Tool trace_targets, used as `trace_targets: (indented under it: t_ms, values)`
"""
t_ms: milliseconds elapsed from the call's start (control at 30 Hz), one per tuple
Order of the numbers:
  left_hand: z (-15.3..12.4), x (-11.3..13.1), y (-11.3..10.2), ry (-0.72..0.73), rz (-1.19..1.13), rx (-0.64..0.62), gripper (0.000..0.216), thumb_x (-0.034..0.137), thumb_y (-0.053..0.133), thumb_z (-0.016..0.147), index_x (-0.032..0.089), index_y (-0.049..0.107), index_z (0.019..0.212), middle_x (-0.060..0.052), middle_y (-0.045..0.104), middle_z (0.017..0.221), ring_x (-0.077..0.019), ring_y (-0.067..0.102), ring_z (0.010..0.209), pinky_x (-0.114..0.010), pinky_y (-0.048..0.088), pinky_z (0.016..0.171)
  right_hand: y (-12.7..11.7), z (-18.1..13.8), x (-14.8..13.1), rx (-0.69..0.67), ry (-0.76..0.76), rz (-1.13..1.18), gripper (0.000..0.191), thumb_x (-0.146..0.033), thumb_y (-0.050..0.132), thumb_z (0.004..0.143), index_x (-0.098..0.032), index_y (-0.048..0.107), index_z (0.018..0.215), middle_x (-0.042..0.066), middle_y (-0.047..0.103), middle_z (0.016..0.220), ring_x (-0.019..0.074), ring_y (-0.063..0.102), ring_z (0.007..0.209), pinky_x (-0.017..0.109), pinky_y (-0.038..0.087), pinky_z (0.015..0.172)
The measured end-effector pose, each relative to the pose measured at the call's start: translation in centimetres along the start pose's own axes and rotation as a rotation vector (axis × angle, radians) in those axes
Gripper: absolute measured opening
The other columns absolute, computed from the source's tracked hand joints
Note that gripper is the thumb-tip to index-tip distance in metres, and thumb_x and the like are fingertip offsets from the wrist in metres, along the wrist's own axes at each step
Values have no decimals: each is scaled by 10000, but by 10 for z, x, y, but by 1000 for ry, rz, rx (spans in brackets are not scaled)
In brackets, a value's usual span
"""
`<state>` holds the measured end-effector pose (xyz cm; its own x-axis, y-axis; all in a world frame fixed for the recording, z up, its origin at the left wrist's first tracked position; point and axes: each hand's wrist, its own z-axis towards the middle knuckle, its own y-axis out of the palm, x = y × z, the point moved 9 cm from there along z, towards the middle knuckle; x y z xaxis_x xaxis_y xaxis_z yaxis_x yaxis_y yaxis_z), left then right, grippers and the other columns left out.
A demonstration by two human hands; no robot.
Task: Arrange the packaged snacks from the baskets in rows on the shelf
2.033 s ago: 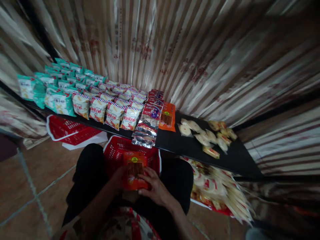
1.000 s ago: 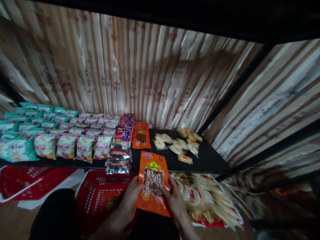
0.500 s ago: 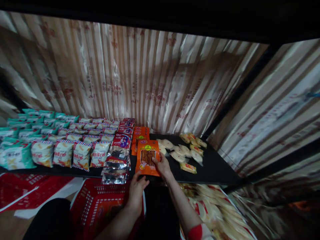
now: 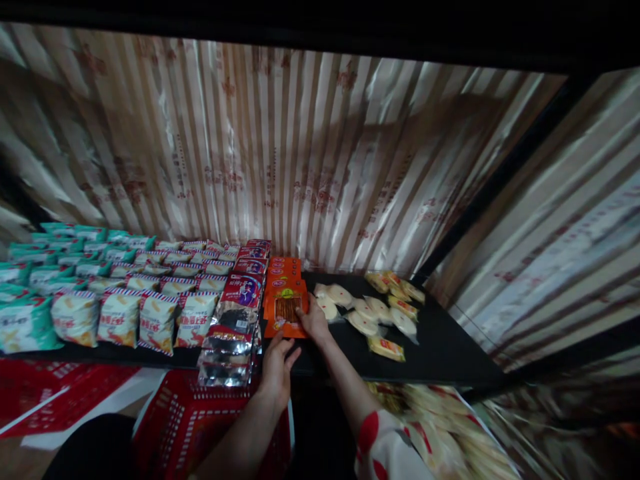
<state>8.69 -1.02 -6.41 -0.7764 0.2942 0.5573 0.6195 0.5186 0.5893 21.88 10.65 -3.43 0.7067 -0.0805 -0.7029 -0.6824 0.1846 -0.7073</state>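
Note:
An orange snack packet with a picture of brown strips lies on the black shelf, over the lower part of another orange packet. My right hand grips its right edge, thumb on the front. Close to the packet's bottom edge is my left hand, its fingers apart and nothing in it; whether the fingertips touch the packet I cannot tell. Just left stands a row of dark red and silver packets, the front ones overhanging the shelf edge.
White-and-red snack bags and teal bags fill the left of the shelf. Round pale packs and yellow packs lie to the right. Below are a red basket and a heap of pale packs.
My right hand has pushed the orange packet back and slightly left, onto the other orange packet. My left hand has moved along slightly, and its fingers have spread. The view has shifted a little.

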Motion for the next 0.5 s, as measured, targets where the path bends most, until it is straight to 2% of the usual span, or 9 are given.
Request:
trace_targets:
  t_ms: [167,500]
  values:
    - [10,3,7,14,15,-27,201,-5,511,710,149,562,829,-100,574,1128,-226,563,1079,-400,512,914,9,0,-8,-46,-49,-166,418,-219,504,819,-125,555,1223,150,615,1147,235,589,1043,309,434,890]
    - [19,3,15,19,21,-20,210,2,508,719,141,570,862,-118,503,1296,-252,517,1167,-402,511,907,17,3,-17,-63,-114,-334,422,-245,454,846,-109,567,1229,175,575,1203,271,490,1147,352,325,981]
